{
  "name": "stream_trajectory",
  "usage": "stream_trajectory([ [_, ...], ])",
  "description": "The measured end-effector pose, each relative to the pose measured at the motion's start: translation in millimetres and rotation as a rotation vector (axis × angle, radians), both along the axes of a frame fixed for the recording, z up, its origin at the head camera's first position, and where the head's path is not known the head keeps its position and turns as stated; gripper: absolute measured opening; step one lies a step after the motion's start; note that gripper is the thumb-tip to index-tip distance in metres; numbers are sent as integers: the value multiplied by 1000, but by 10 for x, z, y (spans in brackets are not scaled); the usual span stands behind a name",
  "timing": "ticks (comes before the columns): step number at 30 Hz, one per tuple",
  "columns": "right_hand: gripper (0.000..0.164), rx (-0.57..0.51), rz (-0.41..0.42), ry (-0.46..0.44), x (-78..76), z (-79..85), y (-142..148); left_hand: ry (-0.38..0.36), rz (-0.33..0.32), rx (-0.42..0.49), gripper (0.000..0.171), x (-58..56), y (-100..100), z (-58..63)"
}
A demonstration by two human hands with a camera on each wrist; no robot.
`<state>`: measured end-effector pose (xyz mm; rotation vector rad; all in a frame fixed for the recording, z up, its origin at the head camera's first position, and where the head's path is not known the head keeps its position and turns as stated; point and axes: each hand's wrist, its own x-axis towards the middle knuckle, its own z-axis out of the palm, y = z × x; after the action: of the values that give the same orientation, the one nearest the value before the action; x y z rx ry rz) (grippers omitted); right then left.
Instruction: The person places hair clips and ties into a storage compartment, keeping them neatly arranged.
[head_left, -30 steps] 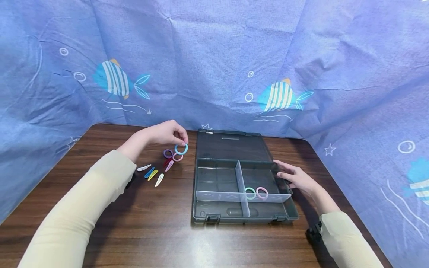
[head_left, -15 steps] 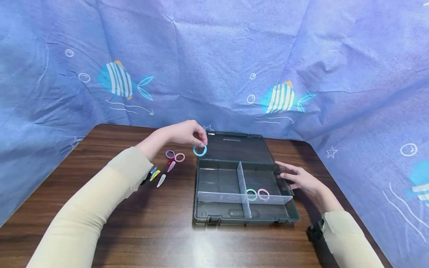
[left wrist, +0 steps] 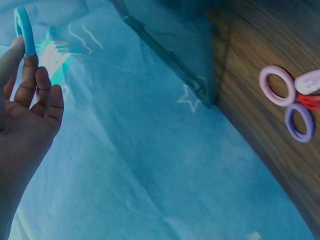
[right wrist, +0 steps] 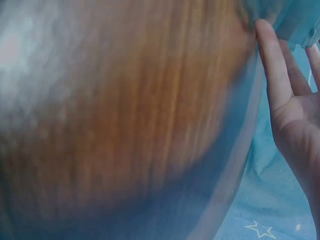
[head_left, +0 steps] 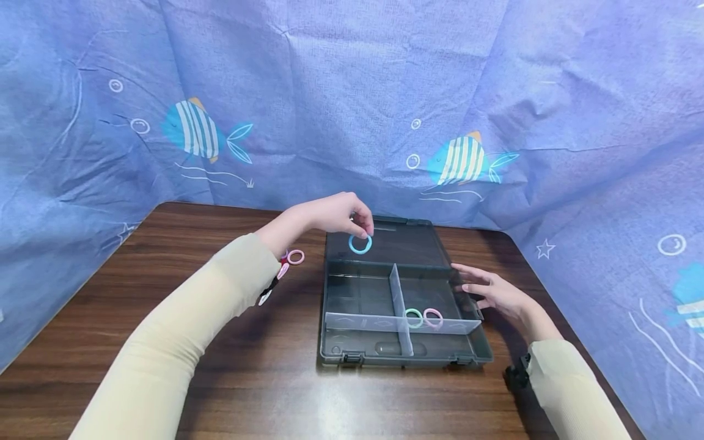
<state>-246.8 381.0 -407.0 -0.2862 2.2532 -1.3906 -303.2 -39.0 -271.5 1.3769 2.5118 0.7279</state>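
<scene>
My left hand (head_left: 346, 214) pinches a light blue hair tie (head_left: 360, 245) between thumb and fingertips, over the box's raised lid. In the left wrist view the same hair tie (left wrist: 24, 31) stands upright at the fingertips. A grey see-through divider box (head_left: 363, 354) lies open on the table. A green hair tie (head_left: 407, 313) and a pink hair tie (head_left: 433, 310) lie in its back right compartment, against the divider. At the box's right side my right hand (head_left: 497, 296) touches the edge with fairly straight fingers, also seen by the thumb (right wrist: 272, 65) in the right wrist view.
Left of the box lie a pink hair tie (head_left: 296, 250), a purple hair tie (left wrist: 300, 123), a pink hair clip (head_left: 283, 271) and a red item (left wrist: 309, 101). My left sleeve hides other clips. A blue fish-print cloth (head_left: 341, 110) hangs behind the table (head_left: 231, 391).
My left hand has carried the blue hair tie rightward, from above the loose hair ties and clips to over the box's lid. My right hand stays at the box's right side.
</scene>
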Motion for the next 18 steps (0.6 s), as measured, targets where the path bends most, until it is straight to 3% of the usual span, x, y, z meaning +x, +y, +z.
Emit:
stream_trajectory([
  [10,57,-83,22,-26,-37,-42,39,-18,-18,43,7,6,303,82],
  [18,58,-96,22,-43,-46,-65,39,-26,-51,94,5,32,562,16],
])
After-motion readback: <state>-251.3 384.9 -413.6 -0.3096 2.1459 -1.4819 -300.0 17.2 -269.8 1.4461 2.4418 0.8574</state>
